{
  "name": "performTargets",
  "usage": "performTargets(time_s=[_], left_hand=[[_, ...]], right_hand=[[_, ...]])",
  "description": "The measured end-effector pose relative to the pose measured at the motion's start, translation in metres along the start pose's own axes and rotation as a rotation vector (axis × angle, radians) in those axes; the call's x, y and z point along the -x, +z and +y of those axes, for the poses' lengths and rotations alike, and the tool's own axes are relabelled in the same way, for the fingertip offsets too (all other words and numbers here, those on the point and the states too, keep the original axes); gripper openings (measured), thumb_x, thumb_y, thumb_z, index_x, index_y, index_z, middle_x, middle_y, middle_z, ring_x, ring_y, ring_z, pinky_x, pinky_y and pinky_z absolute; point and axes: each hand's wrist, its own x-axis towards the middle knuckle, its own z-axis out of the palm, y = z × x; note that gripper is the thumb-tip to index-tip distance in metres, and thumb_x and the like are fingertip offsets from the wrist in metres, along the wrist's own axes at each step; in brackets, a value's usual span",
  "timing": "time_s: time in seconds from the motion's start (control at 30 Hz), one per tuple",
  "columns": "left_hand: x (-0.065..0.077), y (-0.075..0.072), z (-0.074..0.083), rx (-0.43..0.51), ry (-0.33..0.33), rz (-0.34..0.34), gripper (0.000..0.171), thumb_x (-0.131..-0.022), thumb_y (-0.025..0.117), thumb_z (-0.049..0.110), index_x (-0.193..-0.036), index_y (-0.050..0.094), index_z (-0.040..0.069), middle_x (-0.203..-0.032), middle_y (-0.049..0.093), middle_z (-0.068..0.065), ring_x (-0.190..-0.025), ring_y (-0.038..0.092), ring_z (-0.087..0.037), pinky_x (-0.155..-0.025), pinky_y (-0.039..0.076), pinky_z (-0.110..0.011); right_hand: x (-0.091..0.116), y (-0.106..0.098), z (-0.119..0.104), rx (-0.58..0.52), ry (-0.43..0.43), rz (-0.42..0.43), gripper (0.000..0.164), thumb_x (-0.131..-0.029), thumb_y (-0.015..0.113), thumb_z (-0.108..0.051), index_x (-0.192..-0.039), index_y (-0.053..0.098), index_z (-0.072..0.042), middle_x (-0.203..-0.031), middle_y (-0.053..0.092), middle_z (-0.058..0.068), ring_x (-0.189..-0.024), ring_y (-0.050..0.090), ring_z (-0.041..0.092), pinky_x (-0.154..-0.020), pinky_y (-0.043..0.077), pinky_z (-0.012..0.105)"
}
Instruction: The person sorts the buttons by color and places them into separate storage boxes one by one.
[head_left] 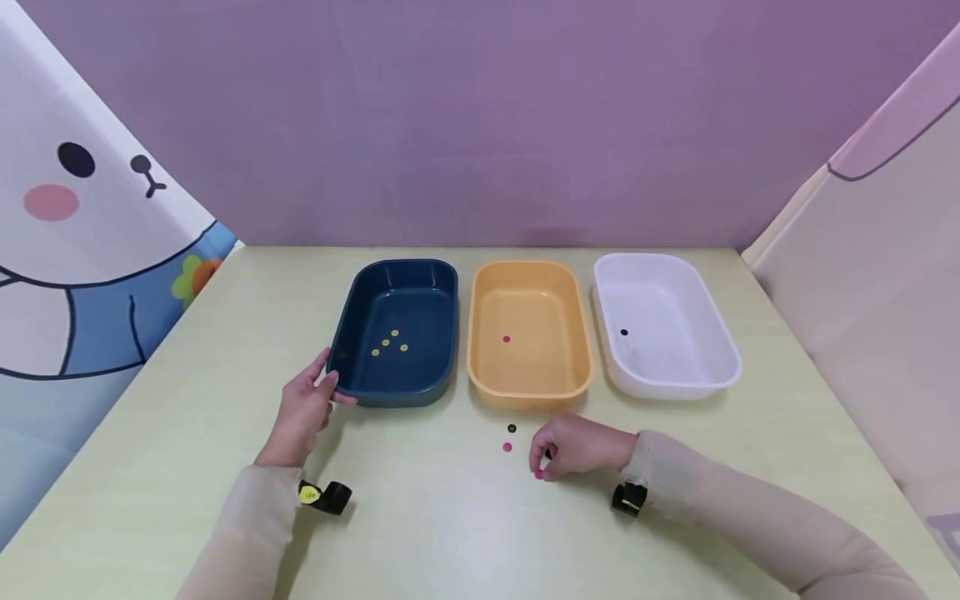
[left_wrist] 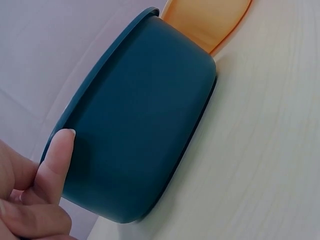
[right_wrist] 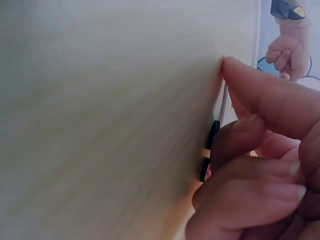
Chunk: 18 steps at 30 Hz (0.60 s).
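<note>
My left hand (head_left: 300,412) holds the near left corner of a dark blue tray (head_left: 393,398); one finger lies against its outer wall in the left wrist view. Several small yellow buttons (head_left: 386,342) lie in that tray. Over the table, my right hand (head_left: 581,443) has its thumb and fingertip at a pink button (head_left: 538,474), partly hidden between them. A black button (head_left: 548,454) shows under this hand. To its left lie another black button (head_left: 512,428) and a second pink button (head_left: 507,447). Two dark buttons (right_wrist: 214,134) appear beside the fingers in the right wrist view.
An orange tray (head_left: 531,395) stands in the middle with one pink button (head_left: 506,339) inside. On the right is a white tray (head_left: 671,388) holding a black button (head_left: 624,332). A purple cloth wall (head_left: 495,125) closes off the table's far edge.
</note>
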Motion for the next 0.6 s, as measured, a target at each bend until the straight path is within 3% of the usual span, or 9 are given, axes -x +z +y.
performTargets(time_s=[0.6], left_hand=[[0.0000, 0.0015, -0.0019, 0.016, 0.003, 0.002, 0.054, -0.105, 0.034, 0.017, -0.155, 0.011, 0.018, -0.061, 0.064, 0.013, -0.040, 0.034, -0.005, -0.041, 0.024, -0.019]], right_hand=[[0.0021, -0.0016, 0.0010, 0.069, -0.033, -0.004, 0.014, -0.077, 0.074, -0.002, -0.073, 0.066, -0.013, -0.065, 0.052, -0.010, -0.062, 0.044, 0.005, -0.061, 0.038, 0.022]])
